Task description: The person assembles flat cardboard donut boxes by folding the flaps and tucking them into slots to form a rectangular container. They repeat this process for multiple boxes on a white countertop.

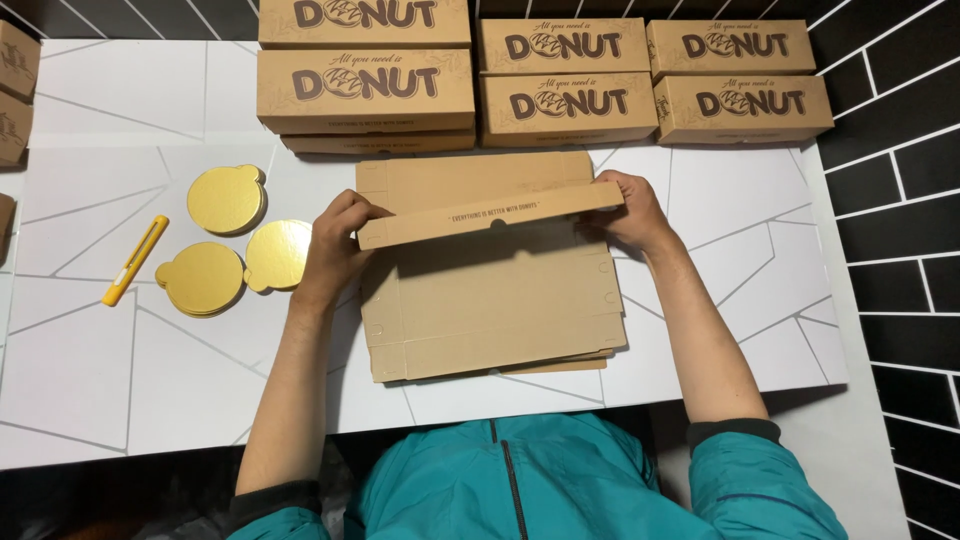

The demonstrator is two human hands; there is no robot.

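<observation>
While the person leaned over the white table [90, 360], both hands worked on a flat brown cardboard sheet [495, 310] lying in front of them. One long flap [490, 214] of that sheet was folded up off the surface and ran between the two hands, tilted slightly, higher at the right end. Left hand [335, 245] was closed on the flap's left end, fingers curled over its top edge. Right hand [628, 210] was closed on the right end, thumb on the near face. The rest of the sheet lay flat below and between the wrists, with more flat sheets stacked under it, edges showing at the near side.

Left of the left hand, close by: three round gold boards [225, 200] with small tabs, two of them overlapping. Further left, apart from these, a yellow cutter [135, 260]. Along the far edge of the table stood stacked, made-up brown boxes [565, 95] with printed lids.
</observation>
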